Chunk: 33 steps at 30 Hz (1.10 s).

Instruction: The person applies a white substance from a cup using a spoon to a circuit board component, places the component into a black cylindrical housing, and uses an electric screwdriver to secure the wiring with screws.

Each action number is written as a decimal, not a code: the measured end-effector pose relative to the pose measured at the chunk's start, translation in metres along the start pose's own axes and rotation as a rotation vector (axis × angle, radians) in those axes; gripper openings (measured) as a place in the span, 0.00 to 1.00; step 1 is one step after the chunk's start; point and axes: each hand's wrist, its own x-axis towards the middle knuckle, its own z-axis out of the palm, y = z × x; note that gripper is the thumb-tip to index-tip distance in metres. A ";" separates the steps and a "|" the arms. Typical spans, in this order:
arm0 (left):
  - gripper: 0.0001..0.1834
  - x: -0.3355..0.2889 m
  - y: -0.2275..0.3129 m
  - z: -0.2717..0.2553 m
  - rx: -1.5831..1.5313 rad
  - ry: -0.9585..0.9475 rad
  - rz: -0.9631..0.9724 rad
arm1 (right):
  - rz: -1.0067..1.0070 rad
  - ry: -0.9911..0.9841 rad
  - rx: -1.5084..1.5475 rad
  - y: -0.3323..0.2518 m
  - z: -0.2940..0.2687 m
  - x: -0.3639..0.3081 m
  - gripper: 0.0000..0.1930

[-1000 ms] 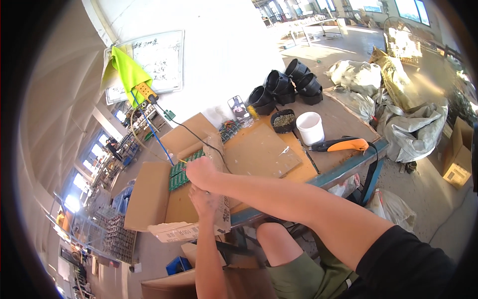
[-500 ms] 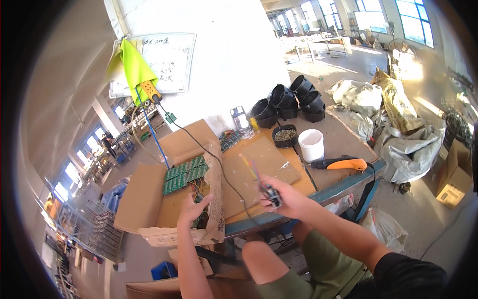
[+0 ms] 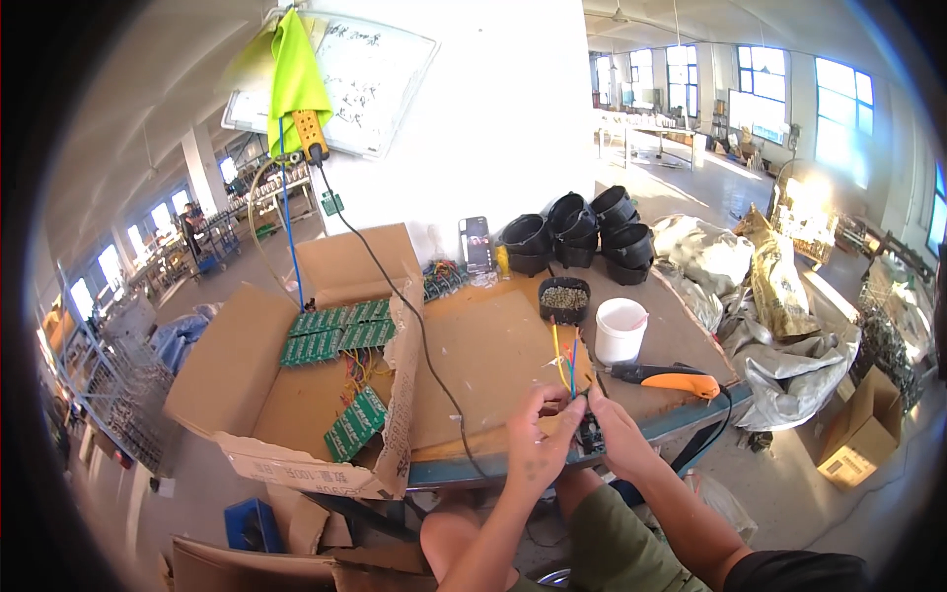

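Observation:
In front of my lap, at the table's near edge, both hands meet around a small dark circuit board (image 3: 590, 436). Yellow, red and blue wires (image 3: 567, 363) stick up from it. My right hand (image 3: 619, 434) grips the board from the right. My left hand (image 3: 541, 439) is closed at its left side, thumb and fingers pinched near the base of the wires; the fingertips partly hide the grip. To the left, an open cardboard box (image 3: 258, 419) holds several green circuit boards (image 3: 340, 333) in joined panels, plus a separate green panel (image 3: 356, 424) near its front wall.
A black tub of small metal parts (image 3: 564, 296), a white cup (image 3: 619, 335) and an orange-black electric tool (image 3: 671, 380) stand right. Behind are stacked black pots (image 3: 572, 229) and a phone (image 3: 476, 245). A black cable (image 3: 426, 345) crosses the box and table.
My left hand has come out of the box and joined my right hand at the board. My right hand has moved slightly right and lower. The head view has shifted.

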 end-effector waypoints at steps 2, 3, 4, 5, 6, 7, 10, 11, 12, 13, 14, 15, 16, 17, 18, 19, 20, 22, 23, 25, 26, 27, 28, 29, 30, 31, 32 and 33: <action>0.12 -0.003 -0.009 -0.001 -0.132 0.023 -0.086 | 0.055 -0.009 -0.015 0.003 -0.002 0.000 0.21; 0.12 -0.005 -0.010 0.001 -0.058 0.053 -0.031 | 0.043 0.024 -0.054 0.003 0.003 -0.003 0.21; 0.12 -0.007 -0.004 0.003 0.023 0.077 0.029 | 0.023 0.056 -0.086 0.002 0.008 -0.002 0.21; 0.12 -0.007 -0.002 0.004 0.104 0.101 0.090 | 0.006 0.059 -0.106 0.006 0.007 0.000 0.21; 0.13 -0.006 -0.003 0.001 0.180 0.093 0.145 | -0.012 0.062 -0.127 0.011 0.002 0.002 0.21; 0.13 -0.005 -0.005 -0.003 0.256 0.087 0.199 | -0.027 0.064 -0.149 0.016 -0.002 0.004 0.20; 0.13 -0.003 -0.007 -0.010 0.360 0.076 0.266 | -0.138 0.010 -0.260 0.029 -0.011 0.009 0.19; 0.12 -0.003 -0.001 -0.011 0.320 0.054 0.238 | -0.132 -0.010 -0.284 0.028 -0.012 0.008 0.18; 0.12 -0.003 0.002 -0.012 0.279 0.033 0.210 | -0.125 -0.030 -0.309 0.024 -0.013 0.005 0.18; 0.11 -0.003 0.000 -0.013 0.271 0.033 0.196 | -0.119 -0.051 -0.330 0.023 -0.014 0.003 0.17; 0.10 -0.003 -0.003 -0.013 0.262 0.032 0.182 | -0.120 -0.073 -0.355 0.024 -0.017 0.003 0.17; 0.09 -0.004 -0.006 -0.013 0.252 0.031 0.168 | -0.122 -0.094 -0.381 0.025 -0.020 0.003 0.18; 0.08 -0.005 -0.007 -0.011 0.261 0.052 0.146 | -0.124 -0.120 -0.401 0.025 -0.020 0.004 0.18; 0.08 -0.006 -0.008 -0.008 0.270 0.073 0.124 | -0.122 -0.090 -0.375 0.026 -0.016 0.003 0.18; 0.08 -0.007 -0.009 -0.006 0.279 0.094 0.102 | -0.119 -0.061 -0.349 0.025 -0.009 0.002 0.19; 0.07 -0.008 -0.013 -0.005 0.305 0.113 0.130 | -0.117 -0.027 -0.326 0.025 -0.004 0.001 0.19; 0.06 -0.008 -0.018 -0.004 0.331 0.133 0.159 | -0.105 -0.013 -0.305 0.026 -0.003 0.002 0.19; 0.04 -0.009 -0.020 -0.001 0.356 0.166 0.188 | -0.083 0.019 -0.263 0.027 -0.002 0.001 0.20; 0.04 -0.010 -0.019 0.001 0.354 0.180 0.188 | -0.099 0.032 -0.260 0.028 -0.003 0.001 0.20; 0.04 -0.012 -0.017 0.004 0.322 0.203 0.183 | -0.135 0.056 -0.254 0.030 -0.005 0.004 0.21; 0.04 -0.013 -0.016 0.005 0.292 0.211 0.178 | -0.108 0.101 -0.207 0.028 -0.003 0.004 0.21; 0.04 -0.015 -0.015 0.006 0.261 0.219 0.173 | -0.081 0.146 -0.160 0.024 0.000 0.005 0.21; 0.04 -0.017 -0.015 0.008 0.240 0.223 0.192 | -0.054 0.191 -0.113 0.020 0.002 0.006 0.21; 0.04 -0.019 -0.015 0.009 0.218 0.226 0.211 | -0.054 0.213 -0.051 0.017 0.002 0.008 0.21; 0.04 -0.020 -0.014 0.010 0.196 0.229 0.229 | -0.054 0.235 0.011 0.015 0.000 0.012 0.21; 0.04 -0.020 -0.013 0.011 0.204 0.240 0.247 | -0.053 0.258 0.074 0.015 -0.002 0.014 0.21; 0.04 -0.020 -0.011 0.012 0.212 0.250 0.265 | -0.071 0.275 0.069 0.016 -0.003 0.016 0.21; 0.04 -0.020 -0.009 0.013 0.220 0.260 0.283 | -0.089 0.291 0.065 0.019 0.000 0.018 0.21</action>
